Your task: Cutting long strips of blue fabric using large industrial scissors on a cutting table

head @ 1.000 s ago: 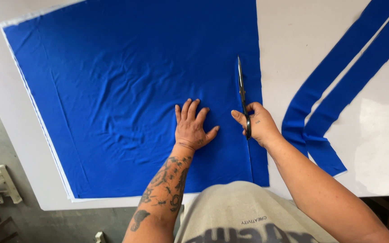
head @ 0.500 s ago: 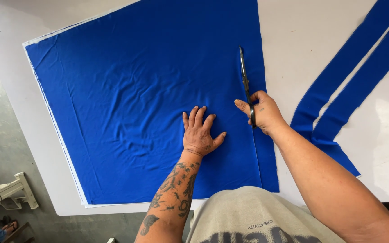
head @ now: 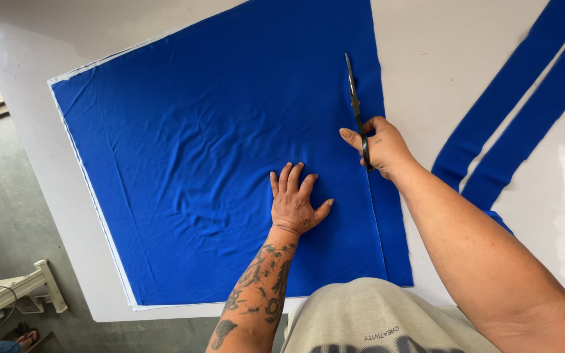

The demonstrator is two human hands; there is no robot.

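Left hand point(head: 293, 204) flat on blue fabric point(head: 210, 163), fingers spread apart, pressing it onto the white worktop point(head: 426, 59). Right hand point(head: 380, 145) at 2 o'clock of the left, fingers clamped on the scissors point(head: 356, 108) handles; blades lie on the fabric near its right edge, pointing 12 o'clock, close together. A cut line runs back from the scissors toward the body. Two blue fabric strips point(head: 524, 111) lie at 2 o'clock, apart from the sheet.

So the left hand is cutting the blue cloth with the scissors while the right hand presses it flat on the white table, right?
Reversed. In the head view the right hand works the scissors through the blue cloth, and the left hand presses it flat on the white table.
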